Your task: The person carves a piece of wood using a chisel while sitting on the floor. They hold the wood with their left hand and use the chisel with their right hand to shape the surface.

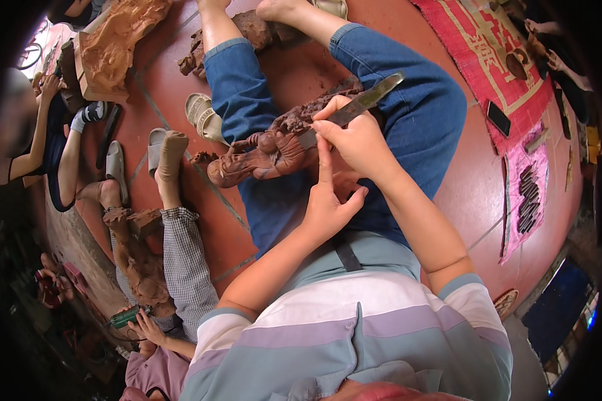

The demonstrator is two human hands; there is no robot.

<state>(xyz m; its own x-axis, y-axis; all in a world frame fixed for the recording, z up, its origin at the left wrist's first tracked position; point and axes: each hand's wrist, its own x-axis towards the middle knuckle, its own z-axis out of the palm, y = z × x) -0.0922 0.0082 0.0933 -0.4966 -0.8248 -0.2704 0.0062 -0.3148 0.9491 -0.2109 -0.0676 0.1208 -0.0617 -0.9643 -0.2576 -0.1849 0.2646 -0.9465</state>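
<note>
A reddish-brown carved wooden figure [274, 152] lies across my lap, its rounded head end toward the left and its rough, knobby side toward the far right. My right hand [360, 144] grips a long flat metal carving chisel [376, 93]; the lower end meets the figure and the upper end points far right. Close by, my left hand [329, 206] has its index finger stretched up to the chisel's lower end, beside my right fingertips. Its thumb sticks out to the right, and its remaining fingers are partly hidden.
On the left a co-worker's hand [147, 329] is at a green power tool [124, 317] beside another carving [140, 274]. Large wood blocks [124, 43] stand at far left. To the right lie a red mat [471, 50], a phone [498, 119] and a pink cloth [515, 230] with dark tools [530, 199].
</note>
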